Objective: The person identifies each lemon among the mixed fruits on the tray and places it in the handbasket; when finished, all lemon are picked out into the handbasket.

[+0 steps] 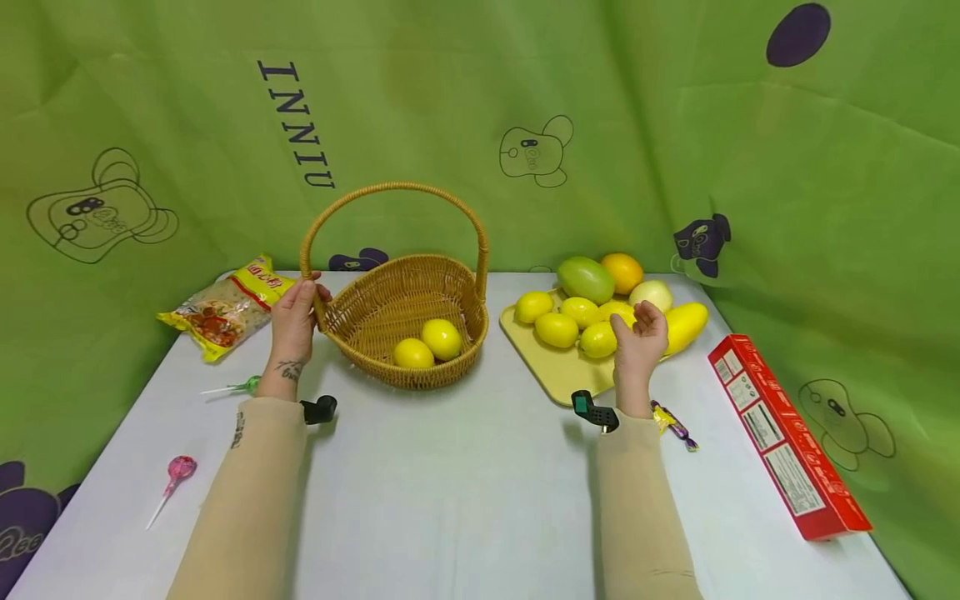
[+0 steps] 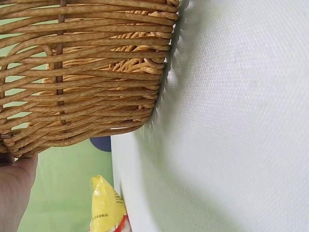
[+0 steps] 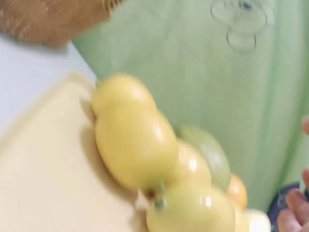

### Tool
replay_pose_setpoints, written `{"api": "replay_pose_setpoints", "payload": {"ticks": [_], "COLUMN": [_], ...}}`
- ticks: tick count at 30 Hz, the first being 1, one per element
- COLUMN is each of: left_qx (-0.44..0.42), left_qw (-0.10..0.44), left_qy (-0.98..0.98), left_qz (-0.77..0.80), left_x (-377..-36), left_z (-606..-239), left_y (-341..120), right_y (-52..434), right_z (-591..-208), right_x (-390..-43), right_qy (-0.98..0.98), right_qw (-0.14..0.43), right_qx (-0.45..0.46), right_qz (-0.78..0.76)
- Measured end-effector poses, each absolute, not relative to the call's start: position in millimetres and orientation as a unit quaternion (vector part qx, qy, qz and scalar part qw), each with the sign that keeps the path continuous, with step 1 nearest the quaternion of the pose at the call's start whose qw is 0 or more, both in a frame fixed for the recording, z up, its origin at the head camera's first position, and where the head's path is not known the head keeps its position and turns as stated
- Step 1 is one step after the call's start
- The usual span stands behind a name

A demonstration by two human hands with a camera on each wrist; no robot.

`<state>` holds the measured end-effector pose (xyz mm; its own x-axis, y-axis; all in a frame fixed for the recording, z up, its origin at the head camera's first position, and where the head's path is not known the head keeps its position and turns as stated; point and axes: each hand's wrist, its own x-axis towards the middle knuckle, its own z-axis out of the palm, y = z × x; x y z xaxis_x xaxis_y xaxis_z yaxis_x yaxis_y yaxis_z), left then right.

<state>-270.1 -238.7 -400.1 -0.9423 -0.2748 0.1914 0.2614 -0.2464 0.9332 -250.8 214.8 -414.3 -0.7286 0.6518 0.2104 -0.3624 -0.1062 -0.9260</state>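
Observation:
My left hand grips the left side of a wicker basket, at the foot of its tall arched handle. Two lemons lie inside, toward the front right. The left wrist view shows the woven wall close up, with part of that hand at the lower left. Over the right part of a pale yellow tray, my right hand is raised with fingers loosely bent and nothing in them. Several lemons rest on the tray beside it; the hand hides part of the group.
Behind the lemons are a green mango-like fruit, an orange and a pale round fruit; a long yellow fruit lies right. Around stand a red box, wrapped candy, a snack bag and lollipops.

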Motion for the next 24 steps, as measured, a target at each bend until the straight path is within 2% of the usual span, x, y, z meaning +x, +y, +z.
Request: {"api": "replay_pose_setpoints", "payload": {"ticks": [4, 9, 24], "left_qx": [0.005, 0.007, -0.001], "left_qw": [0.166, 0.162, 0.169], "left_qy": [-0.582, -0.582, -0.581], "left_qz": [-0.796, -0.796, -0.796], "left_x": [-269.5, -269.3, -268.6], "left_z": [-399.9, -399.6, -399.7], "left_y": [-239.3, -239.5, -238.1], "right_y": [227.9, 234.8, 234.9], "right_z": [-424.5, -434.6, -449.5], "right_x": [-252.2, -253.9, -252.6], "right_qy": [-0.573, -0.576, -0.654], "right_qw": [0.385, 0.394, 0.299], "right_qx": [-0.179, -0.217, -0.312], "right_qz": [0.701, 0.682, 0.621]}}
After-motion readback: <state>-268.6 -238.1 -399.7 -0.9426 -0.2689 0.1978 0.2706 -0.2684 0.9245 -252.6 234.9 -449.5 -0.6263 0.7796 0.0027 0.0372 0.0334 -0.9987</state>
